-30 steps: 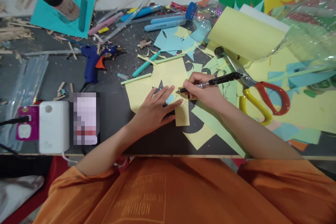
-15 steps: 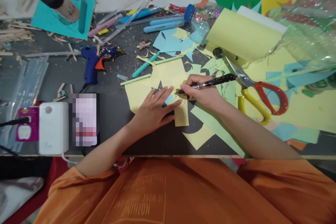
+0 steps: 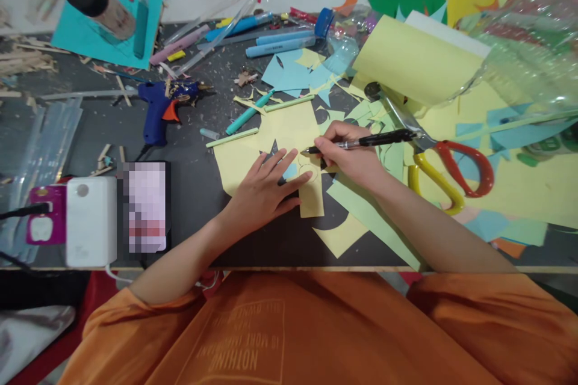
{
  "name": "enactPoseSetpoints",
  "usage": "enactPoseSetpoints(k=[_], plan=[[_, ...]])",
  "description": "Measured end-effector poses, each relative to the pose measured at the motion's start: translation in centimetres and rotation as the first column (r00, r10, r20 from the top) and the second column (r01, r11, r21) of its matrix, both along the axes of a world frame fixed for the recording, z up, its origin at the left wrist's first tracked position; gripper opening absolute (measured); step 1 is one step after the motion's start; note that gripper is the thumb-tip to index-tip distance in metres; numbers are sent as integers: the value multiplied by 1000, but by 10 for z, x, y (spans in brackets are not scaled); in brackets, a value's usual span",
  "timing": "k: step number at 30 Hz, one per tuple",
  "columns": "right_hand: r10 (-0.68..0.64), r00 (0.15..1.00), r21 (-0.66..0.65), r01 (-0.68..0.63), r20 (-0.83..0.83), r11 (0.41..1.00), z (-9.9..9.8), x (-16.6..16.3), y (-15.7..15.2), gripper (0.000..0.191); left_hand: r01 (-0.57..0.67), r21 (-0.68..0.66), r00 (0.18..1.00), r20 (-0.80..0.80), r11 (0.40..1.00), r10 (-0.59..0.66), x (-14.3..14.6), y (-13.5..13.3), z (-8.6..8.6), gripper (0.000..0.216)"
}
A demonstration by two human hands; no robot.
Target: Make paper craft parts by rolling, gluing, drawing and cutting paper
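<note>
My right hand [image 3: 345,153] is closed round a black pen [image 3: 383,138], its tip at the yellow paper near the middle of the table. Fingers spread, my left hand [image 3: 266,183] lies flat on the yellow paper pieces. Below the pen tip, a small yellow strip [image 3: 311,198] bears faint drawn curves, partly covered by my left fingers. A larger yellow sheet [image 3: 289,123] lies beyond both hands, with thin green paper rolls [image 3: 289,103] along its edge. A teal marker [image 3: 249,113] rests beside it.
Red-and-yellow-handled scissors [image 3: 451,171] lie to the right among paper scraps. A blue glue gun [image 3: 158,108], a phone [image 3: 147,207] and a white power bank [image 3: 91,221] are on the left. Blue markers [image 3: 282,47] and a clear plastic bottle [image 3: 345,39] stand farther back.
My right hand and the pen have shifted slightly, with the tip now a little higher on the paper. My left hand stays in place.
</note>
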State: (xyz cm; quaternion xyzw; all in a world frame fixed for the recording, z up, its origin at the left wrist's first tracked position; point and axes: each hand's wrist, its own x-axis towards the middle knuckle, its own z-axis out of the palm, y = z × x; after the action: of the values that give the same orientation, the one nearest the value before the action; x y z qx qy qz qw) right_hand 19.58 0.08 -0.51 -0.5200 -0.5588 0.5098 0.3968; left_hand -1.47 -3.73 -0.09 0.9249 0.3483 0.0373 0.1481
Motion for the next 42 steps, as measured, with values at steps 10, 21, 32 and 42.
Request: enactPoseSetpoints(k=[10,21,32,42], plan=[[-33,992,-33,29,-120,999,1,0,4,30,23,103,999,45,994,-28,-2,-5,-2,45],[127,992,-36,-126,17,991,-2,0,0,27,8,61,1000,26,998,-10,0,-3,-1,48],[117,991,-49,-114,57,992,0,-2,0,25,-36,35,998,60,999,34,-1,-5,-5,48],[111,990,-23,-109,81,994,-1,0,-1,27,-28,91,996,88,996,20,-1,-5,-7,46]])
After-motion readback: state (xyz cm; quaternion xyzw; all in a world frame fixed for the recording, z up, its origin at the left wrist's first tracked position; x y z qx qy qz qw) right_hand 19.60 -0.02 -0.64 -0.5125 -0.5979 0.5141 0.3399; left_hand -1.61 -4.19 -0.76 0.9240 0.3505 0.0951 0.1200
